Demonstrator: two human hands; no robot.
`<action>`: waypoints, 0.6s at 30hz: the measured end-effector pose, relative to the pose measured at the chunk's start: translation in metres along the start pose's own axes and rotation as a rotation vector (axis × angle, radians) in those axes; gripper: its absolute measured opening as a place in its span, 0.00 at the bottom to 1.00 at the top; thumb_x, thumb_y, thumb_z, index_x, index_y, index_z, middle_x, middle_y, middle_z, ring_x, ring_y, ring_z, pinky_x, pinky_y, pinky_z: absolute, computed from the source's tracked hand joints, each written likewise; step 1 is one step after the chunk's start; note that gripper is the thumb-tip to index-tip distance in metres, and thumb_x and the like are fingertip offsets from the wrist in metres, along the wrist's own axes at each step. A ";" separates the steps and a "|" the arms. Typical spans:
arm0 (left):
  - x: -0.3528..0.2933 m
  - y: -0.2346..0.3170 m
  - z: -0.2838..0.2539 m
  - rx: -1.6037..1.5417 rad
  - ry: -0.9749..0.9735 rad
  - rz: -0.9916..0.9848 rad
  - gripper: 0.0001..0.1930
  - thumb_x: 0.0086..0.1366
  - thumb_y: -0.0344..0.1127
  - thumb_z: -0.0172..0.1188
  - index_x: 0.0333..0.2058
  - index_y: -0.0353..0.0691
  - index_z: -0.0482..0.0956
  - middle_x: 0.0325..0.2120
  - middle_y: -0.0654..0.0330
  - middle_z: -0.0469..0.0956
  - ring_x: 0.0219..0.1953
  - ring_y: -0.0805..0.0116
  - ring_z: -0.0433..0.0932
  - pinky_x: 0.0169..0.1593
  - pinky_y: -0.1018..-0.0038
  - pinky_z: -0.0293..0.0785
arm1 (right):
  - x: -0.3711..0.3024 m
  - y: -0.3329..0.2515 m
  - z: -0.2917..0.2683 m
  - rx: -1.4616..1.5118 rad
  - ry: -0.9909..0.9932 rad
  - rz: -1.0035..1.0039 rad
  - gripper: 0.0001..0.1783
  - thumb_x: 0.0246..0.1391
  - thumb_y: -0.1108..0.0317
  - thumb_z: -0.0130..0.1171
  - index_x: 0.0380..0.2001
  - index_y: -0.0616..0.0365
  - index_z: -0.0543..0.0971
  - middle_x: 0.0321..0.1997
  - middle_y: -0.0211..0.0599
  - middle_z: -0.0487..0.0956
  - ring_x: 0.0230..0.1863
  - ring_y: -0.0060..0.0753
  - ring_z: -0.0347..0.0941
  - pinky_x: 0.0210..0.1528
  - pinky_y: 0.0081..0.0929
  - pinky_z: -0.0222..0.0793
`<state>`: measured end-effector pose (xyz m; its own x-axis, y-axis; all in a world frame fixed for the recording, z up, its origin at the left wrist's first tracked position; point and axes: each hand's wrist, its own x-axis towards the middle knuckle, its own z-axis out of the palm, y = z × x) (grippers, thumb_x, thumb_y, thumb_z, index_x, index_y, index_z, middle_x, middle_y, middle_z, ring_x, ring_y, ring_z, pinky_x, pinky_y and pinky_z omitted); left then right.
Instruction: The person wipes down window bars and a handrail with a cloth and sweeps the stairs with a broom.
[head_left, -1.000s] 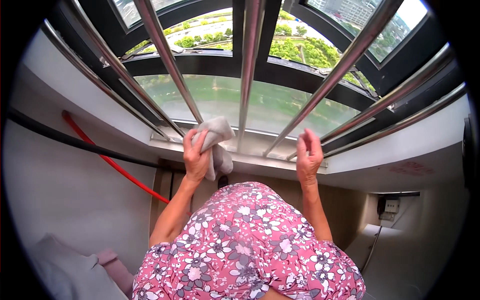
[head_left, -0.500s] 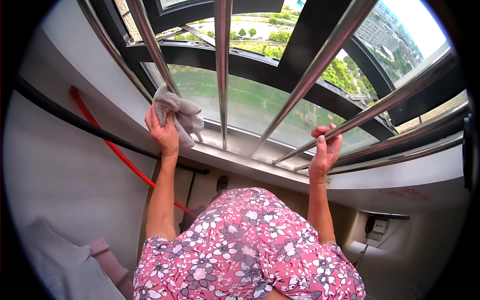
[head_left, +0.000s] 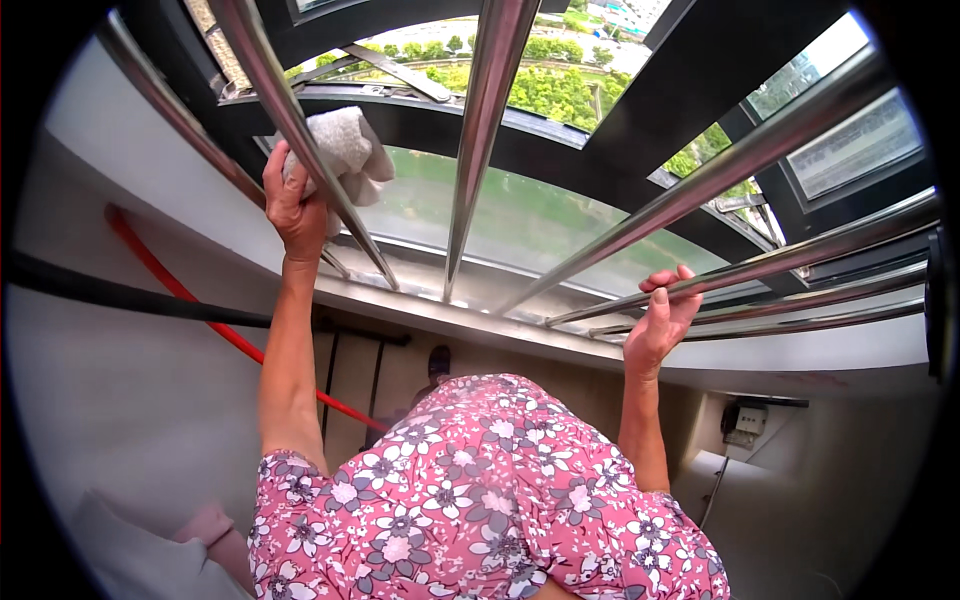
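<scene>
Your left grip [head_left: 297,208] clasps a pale-grey plush cloth [head_left: 350,142], bunched rightward behind 1 round steel bar [head_left: 357,222]; your right grip [head_left: 660,328] half-curls around another bar [head_left: 790,254], hold unclear.

cloth [head_left: 348,140]: partly behind bar [head_left: 272,85] | left hand [head_left: 300,215]: some fingers hidden | floral garment [head_left: 470,480]: cut by lower edge

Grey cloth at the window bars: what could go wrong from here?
The cloth reaches behind a bar with only the left grip on it; if it slips, it might fall on the far side, perhaps outside if the window at the metal stay is open.
It might also snag on that bar.
The right grip looks loose at another bar, so may steady little.
</scene>
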<state>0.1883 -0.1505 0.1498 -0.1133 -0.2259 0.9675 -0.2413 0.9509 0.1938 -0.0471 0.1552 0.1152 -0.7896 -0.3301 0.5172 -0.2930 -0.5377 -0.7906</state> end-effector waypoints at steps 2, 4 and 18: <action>-0.008 0.005 -0.002 -0.098 0.014 -0.004 0.15 0.47 0.21 0.56 0.37 0.37 0.75 0.41 0.55 0.67 0.42 0.61 0.67 0.47 0.72 0.62 | -0.002 0.001 0.001 -0.001 0.010 -0.001 0.23 0.44 0.73 0.48 0.46 0.60 0.58 0.33 0.34 0.65 0.33 0.23 0.59 0.41 0.22 0.56; -0.023 -0.004 0.000 -0.065 -0.025 0.054 0.15 0.43 0.22 0.58 0.35 0.38 0.77 0.41 0.53 0.67 0.42 0.58 0.67 0.46 0.71 0.62 | -0.003 0.001 0.001 -0.015 0.019 -0.004 0.23 0.44 0.73 0.48 0.46 0.60 0.57 0.32 0.34 0.64 0.33 0.23 0.58 0.40 0.22 0.56; -0.056 0.000 0.008 0.258 -0.013 -0.259 0.19 0.50 0.24 0.52 0.43 0.31 0.65 0.42 0.51 0.64 0.44 0.55 0.65 0.48 0.70 0.60 | 0.001 -0.006 -0.005 -0.113 0.175 -0.038 0.19 0.44 0.74 0.46 0.42 0.60 0.59 0.25 0.32 0.64 0.28 0.22 0.57 0.34 0.21 0.56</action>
<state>0.1875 -0.1397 0.0939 -0.0286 -0.4568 0.8891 -0.4990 0.7772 0.3832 -0.0487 0.1619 0.1191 -0.8556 -0.1658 0.4903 -0.3755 -0.4532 -0.8085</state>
